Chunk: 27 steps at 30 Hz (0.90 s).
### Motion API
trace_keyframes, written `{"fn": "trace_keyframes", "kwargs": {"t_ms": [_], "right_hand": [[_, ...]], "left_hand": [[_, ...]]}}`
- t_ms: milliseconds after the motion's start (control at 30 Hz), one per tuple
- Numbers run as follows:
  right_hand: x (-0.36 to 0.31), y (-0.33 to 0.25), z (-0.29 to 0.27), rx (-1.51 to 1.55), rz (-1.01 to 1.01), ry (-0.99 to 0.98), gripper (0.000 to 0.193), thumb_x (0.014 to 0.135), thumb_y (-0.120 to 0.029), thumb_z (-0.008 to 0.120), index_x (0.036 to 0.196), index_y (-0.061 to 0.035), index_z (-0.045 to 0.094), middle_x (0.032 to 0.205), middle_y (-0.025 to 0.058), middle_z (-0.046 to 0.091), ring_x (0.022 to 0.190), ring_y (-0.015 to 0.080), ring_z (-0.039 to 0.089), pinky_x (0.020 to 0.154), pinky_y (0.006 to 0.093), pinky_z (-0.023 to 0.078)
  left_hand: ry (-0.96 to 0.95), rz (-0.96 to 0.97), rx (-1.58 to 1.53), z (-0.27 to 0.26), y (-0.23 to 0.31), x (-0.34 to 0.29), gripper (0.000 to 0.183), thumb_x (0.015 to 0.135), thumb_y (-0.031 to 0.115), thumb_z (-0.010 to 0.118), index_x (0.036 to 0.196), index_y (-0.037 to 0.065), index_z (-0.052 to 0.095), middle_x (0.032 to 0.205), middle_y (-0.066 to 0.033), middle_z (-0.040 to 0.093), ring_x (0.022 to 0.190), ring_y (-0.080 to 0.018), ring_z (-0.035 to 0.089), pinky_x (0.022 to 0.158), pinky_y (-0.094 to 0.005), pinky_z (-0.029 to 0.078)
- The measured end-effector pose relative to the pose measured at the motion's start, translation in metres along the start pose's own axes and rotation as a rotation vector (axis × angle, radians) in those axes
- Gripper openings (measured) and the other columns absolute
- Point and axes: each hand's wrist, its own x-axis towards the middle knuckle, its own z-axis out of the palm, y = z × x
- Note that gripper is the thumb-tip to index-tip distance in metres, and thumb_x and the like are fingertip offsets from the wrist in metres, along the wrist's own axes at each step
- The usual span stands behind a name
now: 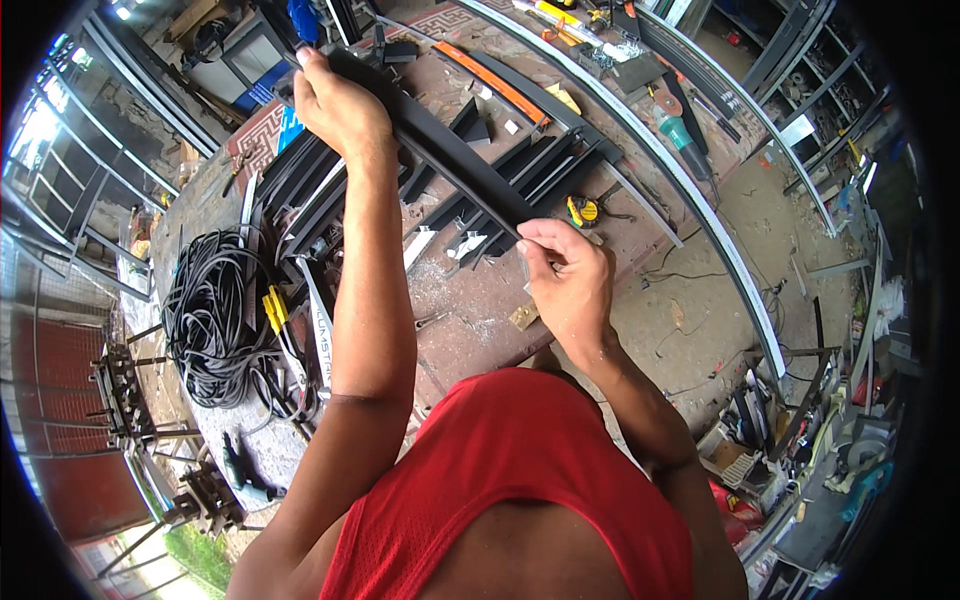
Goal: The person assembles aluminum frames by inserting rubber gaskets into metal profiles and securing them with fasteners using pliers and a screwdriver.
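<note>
A long black metal profile (pixel 455 165) slants above the cluttered table, from upper left toward the middle. My left hand (pixel 345 112) is closed around its far end. At the near end, my right hand (pixel 572 285) pinches the profile between thumb and fingers. Beneath it, several shorter dark profile pieces (pixel 545 165) lie side by side on the reddish table (pixel 455 325). A yellow and black tape measure (pixel 582 211) rests just beyond my right hand. Close by that hand, a small tan block (pixel 522 317) sits on the tabletop.
Left of my left forearm lies a big coil of black cable (pixel 215 320), with a yellow-handled tool (pixel 275 308) beside it. A long pale-edged bar (pixel 690 190) arcs across the right. Past it lies a green angle grinder (pixel 680 135). An orange strip (pixel 490 82) lies farther back.
</note>
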Motion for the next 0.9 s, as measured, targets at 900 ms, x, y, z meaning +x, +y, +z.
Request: {"fn": "trace_keyframes", "kwargs": {"t_ms": [900], "right_hand": [[0.05, -0.006, -0.003, -0.309, -0.492, -0.237, 0.031, 0.082, 0.004, 0.072, 0.113, -0.0039, 0.071, 0.1, 0.0154, 0.073, 0.091, 0.0323, 0.072, 0.08, 0.04, 0.058]], "left_hand": [[-0.011, -0.393, -0.239, -0.049, 0.009, -0.094, 0.035, 0.107, 0.042, 0.048, 0.11, 0.009, 0.059, 0.093, -0.0013, 0.056, 0.084, -0.0113, 0.056, 0.079, -0.0303, 0.048]]}}
